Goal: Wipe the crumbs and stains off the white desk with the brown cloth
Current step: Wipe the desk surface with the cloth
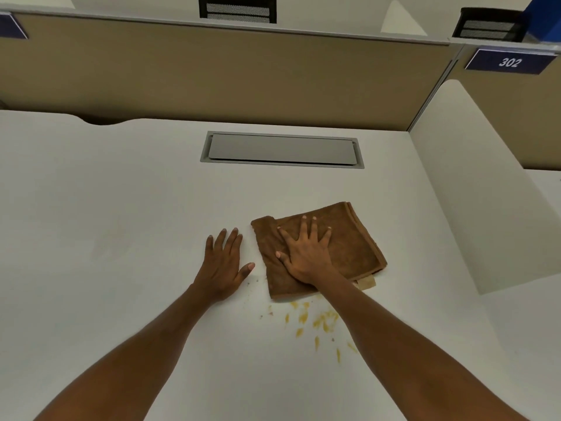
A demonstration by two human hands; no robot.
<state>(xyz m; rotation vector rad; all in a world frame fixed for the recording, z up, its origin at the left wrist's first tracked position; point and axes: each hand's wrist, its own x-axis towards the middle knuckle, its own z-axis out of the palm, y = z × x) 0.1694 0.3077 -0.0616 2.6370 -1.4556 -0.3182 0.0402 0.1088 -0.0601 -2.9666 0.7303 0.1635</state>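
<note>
A folded brown cloth point(349, 241) lies flat on the white desk point(121, 208), right of centre. My right hand point(306, 253) presses palm-down on the cloth with fingers spread. My left hand point(223, 262) rests flat on the bare desk just left of the cloth, fingers apart, holding nothing. Yellow-orange stains point(321, 322) streak the desk just in front of the cloth, partly under my right forearm. A few small dark crumbs point(258, 281) lie between my left thumb and the cloth's near-left corner.
A grey cable hatch point(282, 150) is set into the desk behind the cloth. A tan partition point(212, 74) closes the back, a white side divider point(464, 183) the right. A blue plate reading 302 point(510, 62) hangs beyond it.
</note>
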